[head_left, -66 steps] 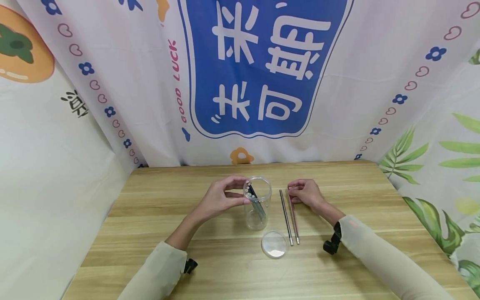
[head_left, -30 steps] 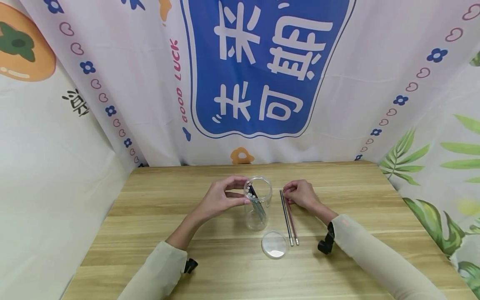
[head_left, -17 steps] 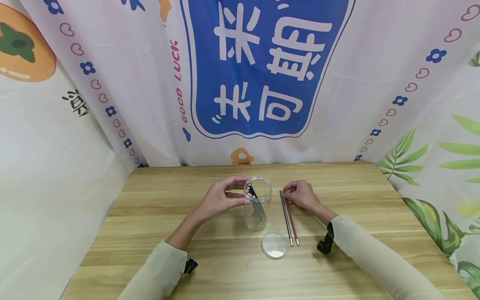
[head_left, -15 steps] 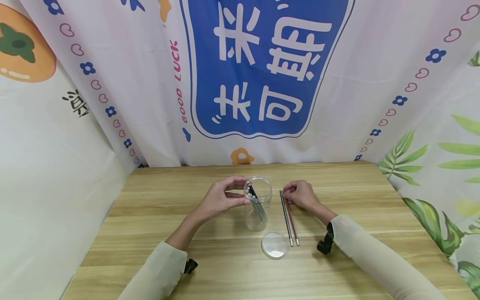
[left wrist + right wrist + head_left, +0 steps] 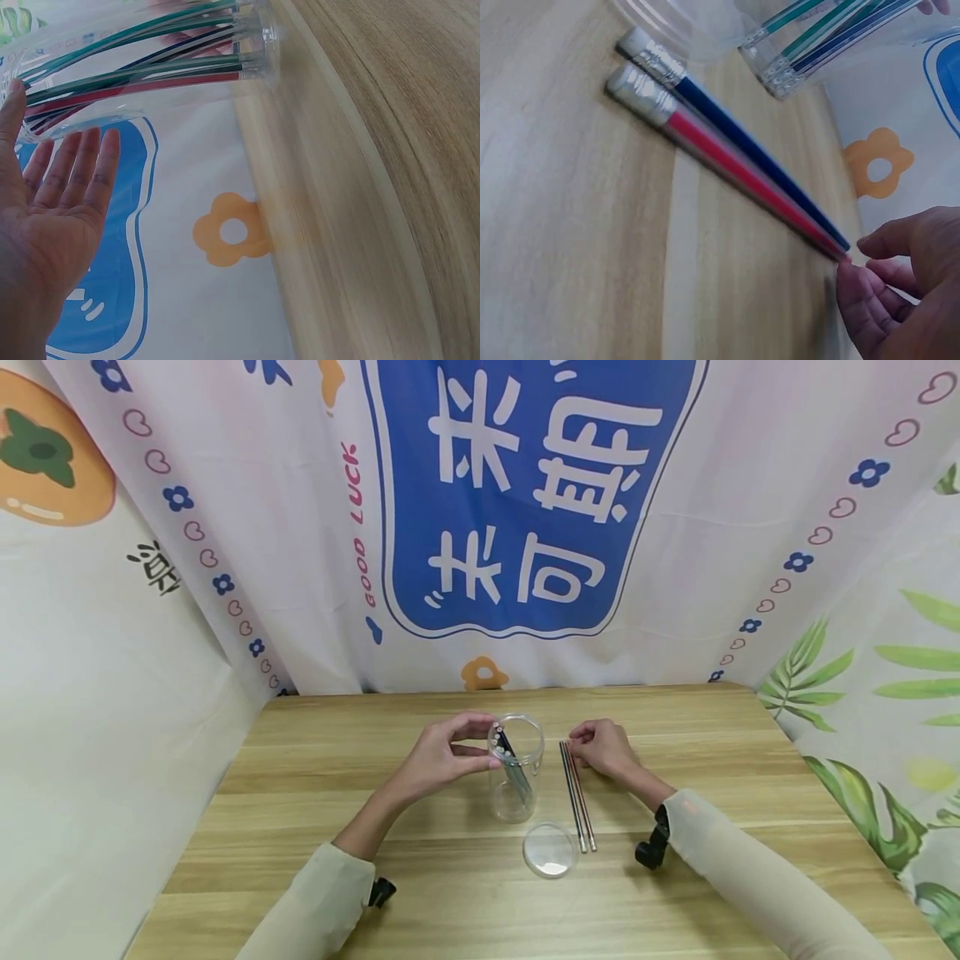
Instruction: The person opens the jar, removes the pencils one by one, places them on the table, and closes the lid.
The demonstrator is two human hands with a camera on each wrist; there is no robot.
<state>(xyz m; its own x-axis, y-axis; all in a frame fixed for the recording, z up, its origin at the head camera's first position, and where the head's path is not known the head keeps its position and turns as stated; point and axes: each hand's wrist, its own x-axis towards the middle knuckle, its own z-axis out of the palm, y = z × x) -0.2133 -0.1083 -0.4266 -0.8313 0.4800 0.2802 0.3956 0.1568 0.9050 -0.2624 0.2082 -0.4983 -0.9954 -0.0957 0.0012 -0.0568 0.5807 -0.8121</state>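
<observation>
- Head view: a red pencil (image 5: 742, 175) and a dark blue pencil (image 5: 754, 154) are lying almost parallel, just beside each other, right of centre in the lower half of the frame, their eraser ends pointing toward the bottom edge.
- Right hand (image 5: 606, 748) is pinching the red pencil at its far tip, thumb and fingers closing together there; the right wrist view is showing this at lower right.
- Clear jar (image 5: 504, 808) is standing upright and uncapped near the middle of the head frame, left of the two loose pencils.
- Left hand (image 5: 442, 756) is holding the jar near its rim, thumb and fingers spreading around the wall.
- Bundle of pencils (image 5: 180, 69), green, red and dark ones, is leaning inside the jar, eraser ends resting at the base.
- Round clear lid (image 5: 549, 850) is lying below the jar in the head frame.
- Wood-grain table (image 5: 300, 827) is filling the lower part.
- Printed cloth (image 5: 682, 602) is hanging behind, its blue panel (image 5: 517, 510) reaching the top edge.
</observation>
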